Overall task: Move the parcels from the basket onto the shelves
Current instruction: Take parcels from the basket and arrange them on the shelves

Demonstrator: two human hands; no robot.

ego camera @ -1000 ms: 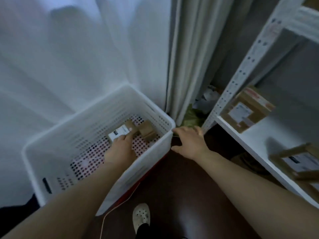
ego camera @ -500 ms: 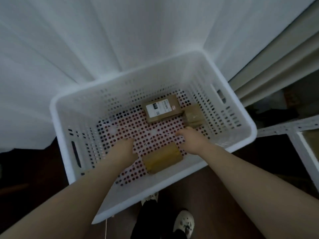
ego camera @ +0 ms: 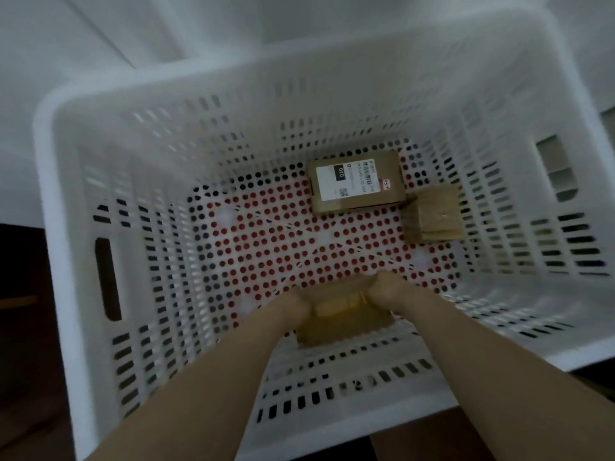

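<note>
I look straight down into a white perforated basket (ego camera: pixel 109 168). Three brown cardboard parcels lie on its floor. The nearest parcel (ego camera: pixel 342 311) lies against the near wall, and both hands grip it: my left hand (ego camera: pixel 289 309) at its left end, my right hand (ego camera: pixel 394 289) at its right end. A flat parcel with a white shipping label (ego camera: pixel 356 183) lies further back. A small plain brown box (ego camera: pixel 434 216) lies to its right, close to the right wall. My fingers are hidden behind the parcel.
White curtain fabric (ego camera: pixel 166 28) hangs behind the basket. Dark floor (ego camera: pixel 20 294) shows at the left edge. The basket has handle slots on its left wall (ego camera: pixel 108 279) and right wall (ego camera: pixel 557 171). The shelves are out of view.
The camera has swung from the shelf side to look down into the basket and come closer. Both hands have reached in and closed on the ends of the near parcel.
</note>
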